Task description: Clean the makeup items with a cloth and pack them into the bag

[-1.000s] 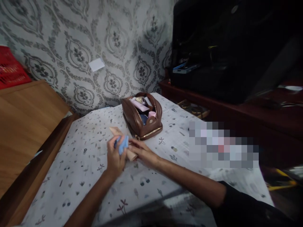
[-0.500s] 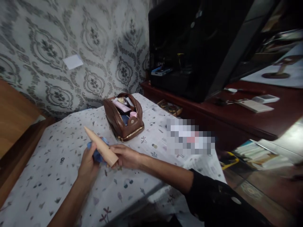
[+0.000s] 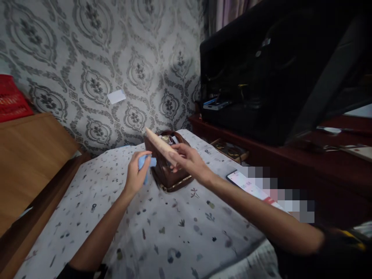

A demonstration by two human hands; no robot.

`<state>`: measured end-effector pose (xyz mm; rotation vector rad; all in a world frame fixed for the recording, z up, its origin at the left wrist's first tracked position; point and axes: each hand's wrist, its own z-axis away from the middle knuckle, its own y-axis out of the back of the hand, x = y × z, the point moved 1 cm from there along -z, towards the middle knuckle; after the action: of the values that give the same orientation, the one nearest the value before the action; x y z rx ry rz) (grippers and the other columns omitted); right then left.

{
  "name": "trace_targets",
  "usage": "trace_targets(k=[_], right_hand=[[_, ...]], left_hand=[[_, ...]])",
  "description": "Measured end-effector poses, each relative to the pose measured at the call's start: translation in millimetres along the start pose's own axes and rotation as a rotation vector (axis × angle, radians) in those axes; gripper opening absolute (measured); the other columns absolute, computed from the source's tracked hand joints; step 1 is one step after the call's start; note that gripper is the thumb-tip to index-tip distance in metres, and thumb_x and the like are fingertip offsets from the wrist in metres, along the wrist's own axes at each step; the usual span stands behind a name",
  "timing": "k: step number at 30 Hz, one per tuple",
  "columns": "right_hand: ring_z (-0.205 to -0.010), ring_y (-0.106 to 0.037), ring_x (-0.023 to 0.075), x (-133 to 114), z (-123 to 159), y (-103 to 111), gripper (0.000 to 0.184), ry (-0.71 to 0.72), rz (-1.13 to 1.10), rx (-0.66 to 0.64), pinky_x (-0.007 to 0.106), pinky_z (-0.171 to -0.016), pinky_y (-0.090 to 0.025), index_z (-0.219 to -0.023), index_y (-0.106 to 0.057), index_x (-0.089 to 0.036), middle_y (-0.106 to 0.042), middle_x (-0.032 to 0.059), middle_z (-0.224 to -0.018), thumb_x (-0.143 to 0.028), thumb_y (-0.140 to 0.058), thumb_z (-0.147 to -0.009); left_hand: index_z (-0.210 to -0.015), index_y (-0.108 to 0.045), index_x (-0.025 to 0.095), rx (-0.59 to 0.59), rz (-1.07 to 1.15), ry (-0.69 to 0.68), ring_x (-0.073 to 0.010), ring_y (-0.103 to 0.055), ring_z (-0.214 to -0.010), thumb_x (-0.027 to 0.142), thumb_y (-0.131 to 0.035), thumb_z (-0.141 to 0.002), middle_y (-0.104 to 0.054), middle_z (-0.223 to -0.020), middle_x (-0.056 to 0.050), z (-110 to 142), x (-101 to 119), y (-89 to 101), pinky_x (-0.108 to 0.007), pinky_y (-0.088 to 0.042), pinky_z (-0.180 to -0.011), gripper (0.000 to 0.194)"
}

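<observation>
My right hand [image 3: 190,161] is closed around a beige tapered squeeze tube [image 3: 161,145], holding it tilted over the brown toiletry bag [image 3: 171,180]. The tube's thin flat end points up and to the left. To the left of the bag, my left hand [image 3: 136,172] pinches a crumpled light blue cloth [image 3: 147,162]. The bag stands unzipped on the patterned tablecloth [image 3: 162,217]. Its contents are mostly hidden behind the tube and my right hand; a small gold-and-clear item [image 3: 167,139] shows near the top.
A phone [image 3: 247,186], partly pixelated, lies on the tablecloth at the right. Beyond it are an open drawer [image 3: 229,150] and a large black screen [image 3: 247,89] on a dark red cabinet. A wooden panel [image 3: 35,162] rises at the left, against the patterned wall.
Both hands have moved apart. My right hand has carried the tube up and forward to above the bag, while the left keeps the blue cloth. The view has also shifted.
</observation>
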<state>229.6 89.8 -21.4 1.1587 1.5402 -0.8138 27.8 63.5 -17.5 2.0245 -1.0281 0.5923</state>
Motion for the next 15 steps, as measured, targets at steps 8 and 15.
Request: trace_targets(k=[8,15], right_hand=[[-0.094,-0.066,0.0267,-18,-39,4,0.034,0.142,1.300,0.023,0.033,-0.076,-0.049,-0.125,-0.054,-0.013,-0.063,0.0169,-0.118,-0.029,-0.046,-0.096],[-0.102,-0.065,0.0281,-14,-40,-3,0.035,0.162,1.412,-0.121,0.036,-0.079,-0.052,-0.127,-0.055,-0.016,-0.059,0.0165,-0.123,-0.024,-0.046,-0.094]], left_hand=[[-0.118,-0.068,0.024,-0.095,-0.293,-0.239,-0.0218,-0.058,-0.107,0.036,-0.047,-0.098,-0.056,-0.107,-0.008,-11,-16,-21.8,-0.034,-0.047,-0.095,0.032],[-0.113,-0.070,0.022,-0.100,-0.286,-0.237,-0.0224,-0.059,-0.104,0.033,-0.048,-0.098,-0.058,-0.105,-0.008,-8,-21,-22.3,-0.035,-0.047,-0.095,0.028]])
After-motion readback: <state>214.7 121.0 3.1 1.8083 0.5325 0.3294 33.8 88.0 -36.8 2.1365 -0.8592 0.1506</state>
